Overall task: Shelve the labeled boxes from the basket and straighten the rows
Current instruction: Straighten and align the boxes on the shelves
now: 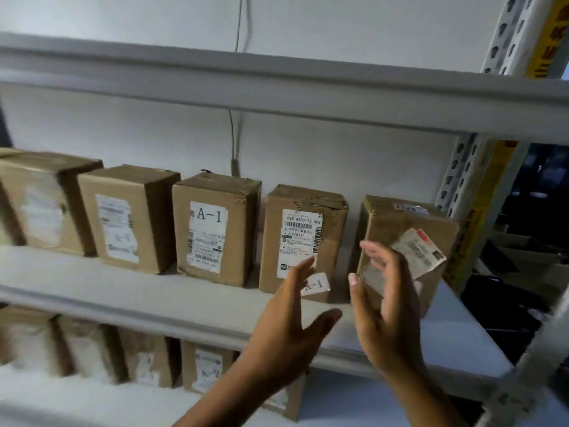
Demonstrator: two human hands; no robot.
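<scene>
Five labelled boxes already stand on the middle shelf, but the rightmost box sits skewed, so straightening looks unfinished, with the left hand and right hand both spread, empty, before it; no basket shows.

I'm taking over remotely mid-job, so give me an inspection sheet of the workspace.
Surface: middle shelf, white, holds a row of boxes.
Job's things: A-1 box upright; barcode box upright; end box tilted, out of line; lower row blurred.
Clutter: nothing seen.
Grippers: left hand open, apart from the boxes; right hand open, in front of the end box.
Cables: grey cable down the back wall.
Surroundings: perforated upright, yellow strip.
</scene>
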